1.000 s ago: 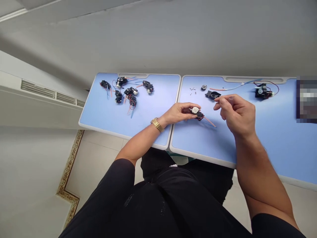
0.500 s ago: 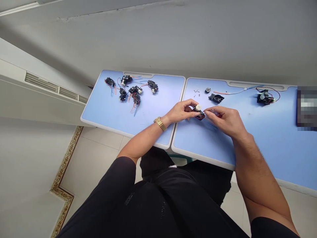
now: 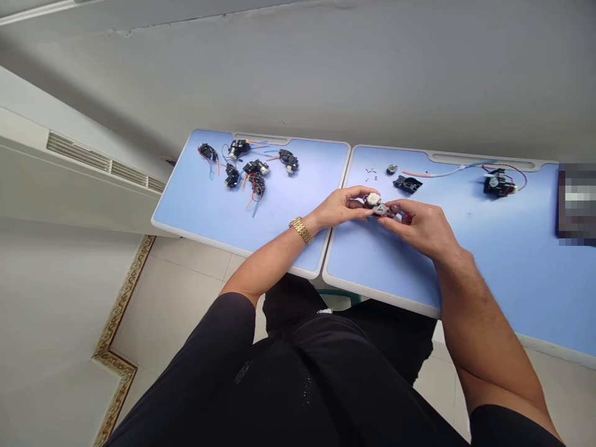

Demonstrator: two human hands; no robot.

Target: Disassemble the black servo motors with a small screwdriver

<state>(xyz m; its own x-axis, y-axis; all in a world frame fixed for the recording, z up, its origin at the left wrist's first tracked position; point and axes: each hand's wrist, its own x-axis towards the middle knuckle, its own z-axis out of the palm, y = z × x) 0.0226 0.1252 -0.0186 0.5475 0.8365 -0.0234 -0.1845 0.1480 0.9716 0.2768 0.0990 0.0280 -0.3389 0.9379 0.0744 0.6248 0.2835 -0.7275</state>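
My left hand grips a small motor unit between thumb and fingers, over the left part of the right-hand table. The unit has a round white end and a flat grey face that points up. My right hand is closed on the unit's right side, thumb and fingertips at the grey part. Something clear and reddish shows among its fingers, too hidden to name. Just beyond the hands lie a black plastic housing piece, a small round metal part and several tiny screws.
Several black motor units with wires and blue and orange tubes lie on the left blue table. Another wired unit sits on the right blue table, its tube stretching left. A blurred dark object stands at the right edge.
The motor unit has turned in my hands, so its grey face now shows where dark parts and red wires showed before. My right fingers have moved in onto it.
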